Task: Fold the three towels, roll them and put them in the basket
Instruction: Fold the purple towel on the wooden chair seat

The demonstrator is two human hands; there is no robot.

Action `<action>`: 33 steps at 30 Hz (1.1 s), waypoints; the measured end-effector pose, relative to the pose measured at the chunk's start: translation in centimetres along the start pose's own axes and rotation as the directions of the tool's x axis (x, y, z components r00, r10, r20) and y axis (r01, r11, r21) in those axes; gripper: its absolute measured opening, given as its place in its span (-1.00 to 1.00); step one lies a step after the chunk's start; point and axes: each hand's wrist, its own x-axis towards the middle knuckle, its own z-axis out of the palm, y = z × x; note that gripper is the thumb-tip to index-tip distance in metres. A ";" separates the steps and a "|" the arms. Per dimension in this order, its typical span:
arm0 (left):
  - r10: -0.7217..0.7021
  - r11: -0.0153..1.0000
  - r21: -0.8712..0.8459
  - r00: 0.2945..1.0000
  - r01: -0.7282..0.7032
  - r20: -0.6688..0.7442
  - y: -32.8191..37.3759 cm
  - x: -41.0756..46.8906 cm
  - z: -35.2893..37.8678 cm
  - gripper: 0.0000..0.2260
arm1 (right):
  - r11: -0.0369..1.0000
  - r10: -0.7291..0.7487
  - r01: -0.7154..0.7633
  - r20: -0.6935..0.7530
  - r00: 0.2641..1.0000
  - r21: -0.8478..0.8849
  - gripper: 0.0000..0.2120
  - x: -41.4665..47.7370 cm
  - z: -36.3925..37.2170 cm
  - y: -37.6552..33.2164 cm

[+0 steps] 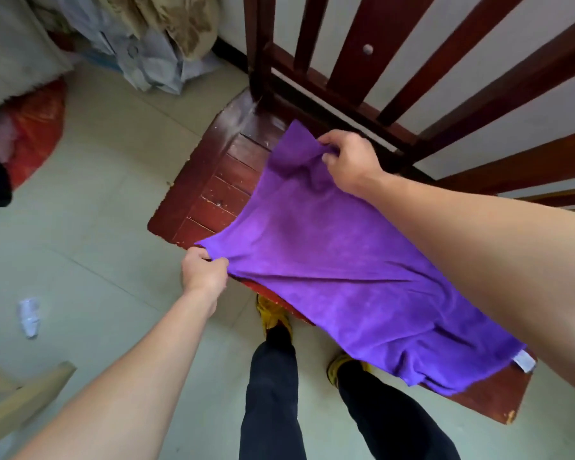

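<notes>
While fingers (218, 263) pinch the towel (329, 260), its tag (525, 361) blurs.

Your left hand (204, 273) and right hand (352, 162) and both forearms are bare, you wear black trousers (273, 393), and your shoes (270, 314) are yellow.
</notes>
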 end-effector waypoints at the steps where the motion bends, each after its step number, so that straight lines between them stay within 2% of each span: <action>1: 0.038 0.995 0.093 0.998 -0.034 -0.040 0.2 0.6 -0.5 -0.83 | 0.999 0.023 -0.024 -0.031 0.999 -0.044 -0.62 0.1 0.6 0.1; 3: 0.185 0.952 0.266 0.977 -0.150 -0.111 0.9 1.5 -1.2 -0.75 | 0.980 0.054 -0.073 -0.104 0.993 -0.187 -0.56 -0.5 1.3 0.5; 5: 0.309 0.899 0.348 0.947 -0.264 -0.082 2.1 2.5 -1.3 -0.76 | 0.961 0.044 -0.071 -0.106 0.993 -0.269 -0.59 -1.0 1.8 0.9; 7: 0.334 0.854 0.423 0.943 -0.303 0.001 3.3 3.4 -0.6 -0.80 | 0.965 0.020 -0.034 -0.056 0.998 -0.261 -0.69 -1.0 2.3 0.8; 9: 0.297 0.802 0.520 0.951 -0.295 0.082 4.0 4.2 0.1 -0.76 | 0.977 0.002 -0.010 -0.037 0.999 -0.215 -0.75 0.0 3.0 0.2; 11: 0.287 0.737 0.606 0.950 -0.300 0.122 3.9 5.0 0.7 -0.73 | 0.983 -0.001 -0.007 -0.039 0.999 -0.184 -0.73 1.8 3.8 -0.5; 13: 0.308 0.682 0.652 0.939 -0.331 0.154 3.5 5.4 1.2 -0.82 | 0.985 0.048 -0.050 -0.018 0.999 -0.164 -0.64 3.7 4.9 -1.0; 15: 0.310 0.665 0.659 0.933 -0.351 0.185 3.0 6.0 1.6 -0.90 | 0.967 0.139 -0.133 0.009 0.990 -0.218 -0.57 5.5 6.0 -0.8; 18: 0.352 0.698 0.619 0.925 -0.360 0.141 2.8 6.9 0.8 -0.90 | 0.930 0.219 -0.198 0.036 0.975 -0.309 -0.69 6.9 6.8 -0.3; 22: 0.406 0.759 0.558 0.914 -0.336 0.000 4.6 9.1 -1.4 -0.92 | 0.981 0.097 -0.106 -0.058 0.994 -0.164 -0.85 8.2 6.8 -1.7; 25: 0.380 0.782 0.548 0.924 -0.297 -0.043 6.2 10.9 -2.6 -0.95 | 0.997 0.001 -0.002 -0.016 1.000 -0.074 -0.72 9.3 7.1 -3.6; 26: 0.366 0.781 0.557 0.930 -0.282 -0.042 6.5 11.1 -2.8 -0.90 | 0.999 -0.004 0.005 0.009 1.000 -0.052 -0.65 9.1 7.2 -4.0; 28: 0.380 0.758 0.582 0.925 -0.294 -0.028 6.8 10.6 -3.1 -0.78 | 1.000 -0.005 0.005 0.002 1.000 -0.015 -0.58 7.7 7.0 -4.0; 30: 0.455 0.716 0.584 0.890 -0.383 0.025 6.7 9.1 -2.7 -0.75 | 1.000 0.000 -0.001 -0.046 0.999 -0.027 -0.59 4.9 6.7 -2.9; 33: 0.500 0.616 0.560 0.824 -0.555 0.267 6.2 5.6 -0.6 -0.77 | 0.994 0.066 -0.067 -0.021 0.998 -0.083 -0.68 -1.1 6.2 0.5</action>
